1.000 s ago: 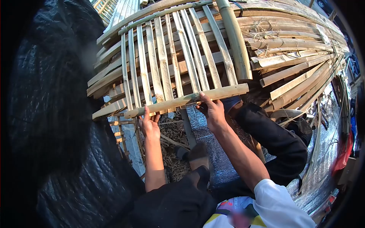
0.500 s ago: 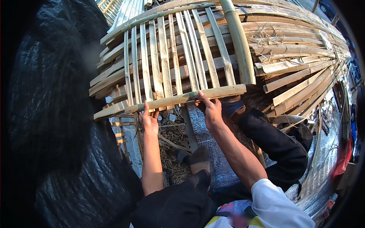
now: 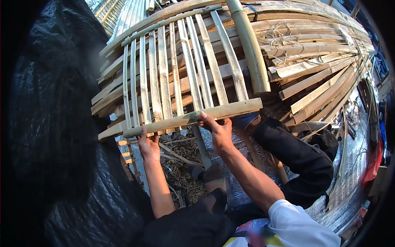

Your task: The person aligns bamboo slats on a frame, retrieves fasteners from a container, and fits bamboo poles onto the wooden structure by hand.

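Note:
A bamboo slat panel (image 3: 163, 84), with several thin slats set between two rails, lies tilted before me over a stack of split bamboo. My left hand (image 3: 149, 147) grips the panel's near rail (image 3: 232, 110) close to its left end, thumb on top and fingers beneath. Farther right, my right hand (image 3: 220, 133) is closed around the same rail, its thumb lying over the front. The rail hides part of my fingers. The far rail (image 3: 173, 19) rests across the stack's upper side.
A thick bamboo pole (image 3: 250, 51) stands right of the panel. Split bamboo strips (image 3: 312, 74) fan out on the right, bound at their far end. Dark plastic sheeting (image 3: 61, 123) hangs at left. Silver foil sheeting (image 3: 329, 206) and dry shavings (image 3: 181, 158) cover the ground.
The near rail has come down and slightly left, toward me, with both hands still on it. The whole view has shifted a little to the left.

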The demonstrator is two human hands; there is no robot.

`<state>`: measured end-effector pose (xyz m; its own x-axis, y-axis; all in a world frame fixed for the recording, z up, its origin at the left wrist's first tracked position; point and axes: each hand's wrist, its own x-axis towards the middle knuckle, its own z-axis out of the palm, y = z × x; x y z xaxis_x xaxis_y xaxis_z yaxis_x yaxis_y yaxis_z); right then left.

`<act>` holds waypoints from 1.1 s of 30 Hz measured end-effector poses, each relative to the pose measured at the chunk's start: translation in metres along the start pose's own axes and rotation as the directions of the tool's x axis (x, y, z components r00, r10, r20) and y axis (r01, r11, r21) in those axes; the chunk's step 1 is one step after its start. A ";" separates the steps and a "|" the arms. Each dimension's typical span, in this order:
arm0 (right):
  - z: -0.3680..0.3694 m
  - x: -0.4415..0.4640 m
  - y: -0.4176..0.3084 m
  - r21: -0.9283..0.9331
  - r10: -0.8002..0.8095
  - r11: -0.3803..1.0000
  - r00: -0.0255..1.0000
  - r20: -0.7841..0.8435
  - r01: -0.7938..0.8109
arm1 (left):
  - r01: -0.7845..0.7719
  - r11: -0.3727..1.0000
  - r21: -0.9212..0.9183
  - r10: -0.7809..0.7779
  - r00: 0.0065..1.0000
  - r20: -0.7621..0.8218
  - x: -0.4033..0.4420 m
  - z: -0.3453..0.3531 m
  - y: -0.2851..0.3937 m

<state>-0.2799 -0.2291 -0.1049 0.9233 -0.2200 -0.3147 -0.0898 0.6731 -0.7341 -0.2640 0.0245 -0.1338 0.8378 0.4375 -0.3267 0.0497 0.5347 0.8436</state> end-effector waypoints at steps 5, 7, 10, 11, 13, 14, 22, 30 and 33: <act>-0.006 0.000 0.003 -0.020 -0.033 0.999 0.998 0.050 0.034 | -0.006 0.997 -0.073 0.008 1.000 0.022 -0.002 -0.007 0.005; -0.004 0.003 0.000 -0.058 -0.008 0.998 0.999 0.033 0.010 | -0.012 0.996 -0.093 0.017 0.999 0.044 -0.004 0.001 0.014; 0.005 0.018 -0.003 0.017 -0.028 1.000 0.998 0.054 0.027 | -0.029 0.988 -0.153 0.045 0.993 0.108 0.003 0.013 0.020; 0.007 0.029 -0.007 -0.008 -0.019 1.000 0.997 0.078 0.020 | -0.035 0.986 -0.163 0.054 0.992 0.116 0.018 0.016 0.017; 0.015 0.068 -0.015 -0.050 -0.057 0.997 0.986 0.156 0.065 | 0.019 0.996 -0.091 -0.006 0.990 0.140 0.060 0.021 -0.005; 0.015 0.078 -0.016 -0.067 -0.051 0.996 0.990 0.133 0.060 | 0.022 0.993 -0.117 -0.010 0.994 0.104 0.072 0.027 -0.017; 0.019 0.124 -0.041 -0.356 0.060 0.934 0.997 0.050 -0.039 | -0.005 1.000 0.017 0.004 0.998 0.069 0.089 0.082 -0.023; 0.020 0.137 -0.036 -0.462 0.129 0.879 0.992 -0.007 -0.118 | 0.094 0.874 0.477 -0.089 0.995 -0.033 0.088 0.090 -0.001; 0.017 0.142 -0.036 -0.503 0.102 0.857 0.994 -0.038 -0.107 | 0.092 0.867 0.490 -0.093 0.995 -0.022 0.086 0.090 0.000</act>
<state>-0.1394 -0.2728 -0.1129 0.8944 -0.1770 -0.4108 -0.3641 0.2454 -0.8985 -0.1429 -0.0025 -0.1232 0.8174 0.4018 -0.4129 0.3865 0.1489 0.9102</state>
